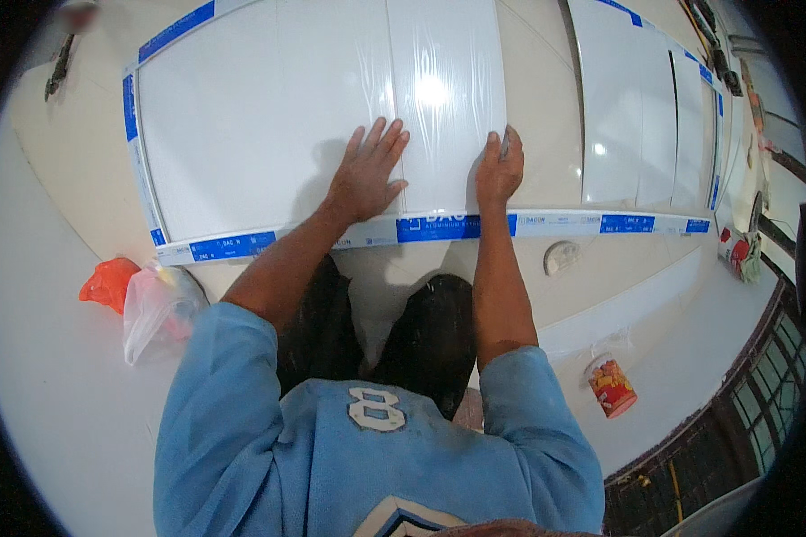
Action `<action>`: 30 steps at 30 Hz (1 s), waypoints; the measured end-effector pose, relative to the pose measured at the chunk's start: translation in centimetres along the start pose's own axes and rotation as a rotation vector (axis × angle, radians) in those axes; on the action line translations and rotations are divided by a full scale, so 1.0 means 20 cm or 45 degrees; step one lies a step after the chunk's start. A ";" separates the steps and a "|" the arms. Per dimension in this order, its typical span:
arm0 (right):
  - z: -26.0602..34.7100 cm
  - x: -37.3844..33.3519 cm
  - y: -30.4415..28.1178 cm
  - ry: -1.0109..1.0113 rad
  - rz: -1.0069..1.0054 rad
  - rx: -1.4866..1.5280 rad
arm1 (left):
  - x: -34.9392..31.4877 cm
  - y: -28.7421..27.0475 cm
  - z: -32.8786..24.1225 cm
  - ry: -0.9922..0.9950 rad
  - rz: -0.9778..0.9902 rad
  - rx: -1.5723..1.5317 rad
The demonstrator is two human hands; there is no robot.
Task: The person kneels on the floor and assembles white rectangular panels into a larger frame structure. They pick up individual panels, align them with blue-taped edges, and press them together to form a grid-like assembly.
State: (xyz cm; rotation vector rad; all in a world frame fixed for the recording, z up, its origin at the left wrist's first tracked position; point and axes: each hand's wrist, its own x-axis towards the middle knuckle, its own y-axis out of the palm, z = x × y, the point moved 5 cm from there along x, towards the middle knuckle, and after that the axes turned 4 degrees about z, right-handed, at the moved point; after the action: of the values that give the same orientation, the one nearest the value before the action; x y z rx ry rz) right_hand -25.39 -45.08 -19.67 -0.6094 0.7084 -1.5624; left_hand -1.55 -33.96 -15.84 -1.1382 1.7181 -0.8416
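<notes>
A long frame point(336, 240) wrapped in blue and white printed film lies on the floor before me. White panels point(242, 116) fill its left part. Beside them is a glossy strip panel point(448, 72) whose clear film is wrinkled. My left hand point(365, 177) rests flat near the seam between the panels, fingers spread and holding nothing. At the strip's right edge my right hand point(500, 170) is closed, thumb on top and fingers around the side; the fingertips are partly hidden.
Right of a gap showing tiled floor, more white panels point(611, 116) sit in the frame. A round clear lid-like object point(561, 258) and a red-orange tub point(611, 389) stand at my right. Plastic bags point(157, 309) lie at my left. A dark tool point(59, 67) is at the far left.
</notes>
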 end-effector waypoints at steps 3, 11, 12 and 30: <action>-0.02 0.01 0.00 -0.003 0.002 0.092 | -0.01 0.01 0.00 0.012 -0.055 0.017; -0.01 0.00 0.01 0.136 -0.019 0.275 | 0.00 0.03 0.01 0.003 -0.010 -0.008; 0.00 0.00 0.00 0.144 -0.013 0.251 | 0.00 0.03 0.01 -0.001 -0.016 -0.004; 0.03 0.17 0.10 -0.067 -0.014 0.005 | 0.00 0.01 0.08 0.003 -0.053 0.029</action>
State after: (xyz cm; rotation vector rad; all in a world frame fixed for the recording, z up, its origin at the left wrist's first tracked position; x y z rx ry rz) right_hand -23.88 -48.66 -20.77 -0.6504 0.6634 -1.5519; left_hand -0.06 -34.01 -16.64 -1.1615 1.6882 -0.8859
